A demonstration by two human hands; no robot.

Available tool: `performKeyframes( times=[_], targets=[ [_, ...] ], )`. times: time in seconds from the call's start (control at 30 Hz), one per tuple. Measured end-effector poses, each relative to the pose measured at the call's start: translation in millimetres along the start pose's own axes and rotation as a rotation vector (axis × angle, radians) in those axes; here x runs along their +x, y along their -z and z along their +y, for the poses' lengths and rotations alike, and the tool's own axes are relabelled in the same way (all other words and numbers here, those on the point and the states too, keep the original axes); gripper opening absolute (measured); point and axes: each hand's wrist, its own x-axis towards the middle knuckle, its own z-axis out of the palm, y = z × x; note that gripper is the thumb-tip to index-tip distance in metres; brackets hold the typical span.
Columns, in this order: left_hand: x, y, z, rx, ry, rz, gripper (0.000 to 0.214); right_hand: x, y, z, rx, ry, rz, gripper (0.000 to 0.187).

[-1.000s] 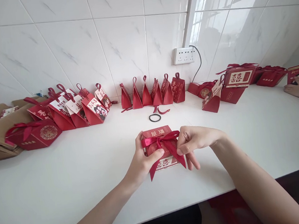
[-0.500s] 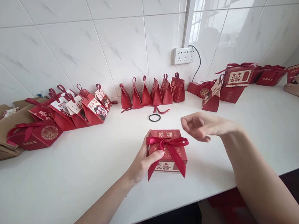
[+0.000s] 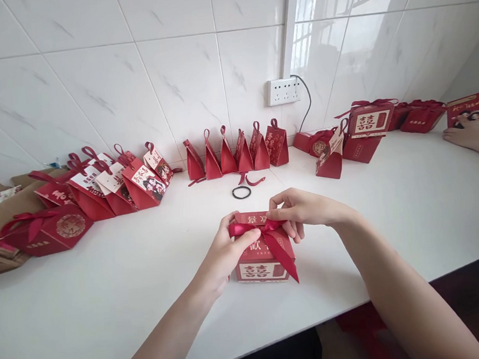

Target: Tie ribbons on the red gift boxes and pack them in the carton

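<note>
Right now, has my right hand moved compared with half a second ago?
Yes, leftward: judged against the black ring, your right hand has come closer, its fingers now at the red ribbon bow.

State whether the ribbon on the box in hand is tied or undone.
Tied: the ribbon gathers into a bow atop the box, with a loop and hanging tail showing.

Brightly, coolly lit; soft in shadow.
Mirrors barred window light as white glare across the glossy wall tiles (image 3: 181, 84) at upper right. Turns pale and even over the table (image 3: 108, 303), shaded faintly beside the red box (image 3: 264, 271). Drops to near-black below the table's front edge, too murky to make out a dim red shape (image 3: 363, 325). Reads crisp in the middle; stretches toward both sides, darkening at the top right corner.
</note>
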Motion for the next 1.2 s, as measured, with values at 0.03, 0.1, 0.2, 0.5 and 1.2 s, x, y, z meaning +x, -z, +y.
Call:
performKeyframes(
  times=[0.03, 0.1, 0.2, 0.5, 1.2],
  targets=[
    [0, -0.7, 0, 0.009, -0.002, 0.000, 0.052, 0, 1, 0, -0.001, -0.033, 0.001, 0.034],
    [0, -0.4, -1, 0.028, -0.001, -0.010, 0.055, -1, 3, 1, -0.029, -0.080, -0.019, 0.038],
    [4, 2.9, -6, 0.074, -0.020, -0.035, 0.057, -2, 6, 2, -0.088, -0.105, -0.047, 0.042],
    [-18, 19.6, -16, 0.881, -0.854, 0.308, 0.051, 1, 23, 12, -0.114, -0.124, -0.093, 0.047],
    [-63, -36.0, -59, 1.258, -0.912, 0.444, 0.042, -20, -66, 72, 0.019, 0.568, 0.336, 0.110]
  ],
)
